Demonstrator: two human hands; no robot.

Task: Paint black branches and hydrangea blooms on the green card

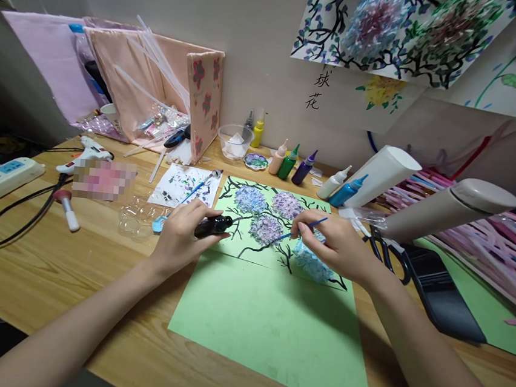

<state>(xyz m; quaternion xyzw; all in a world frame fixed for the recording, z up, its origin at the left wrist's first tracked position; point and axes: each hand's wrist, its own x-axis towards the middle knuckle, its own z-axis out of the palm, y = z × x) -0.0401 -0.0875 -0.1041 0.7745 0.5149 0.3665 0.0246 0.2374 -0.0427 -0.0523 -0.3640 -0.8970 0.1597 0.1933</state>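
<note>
My left hand [177, 234] is closed around a small black bottle [211, 227], its dark top pointing right over the sheet's left side. A thin blue paintbrush [317, 222] is pinched in my right hand [332, 246], with its tip end low over the painting. Beneath both hands lies a painting [220, 246] of black branches and textured flower heads on green. A purple flower head [265, 229] is nearest the brush tip, and a light blue flower head [308, 262] is partly hidden under my right hand. Plain green paper [263, 328] extends toward me.
Paint bottles, including a green bottle [287, 163], line the back beside a clear bowl [234, 142]. A paint-smeared paper [180, 187] with another brush lies left. Further left are a glue gun [91, 152] and a power strip [4, 178]. Scissors [389, 255] and a grey flask [452, 209] stand right.
</note>
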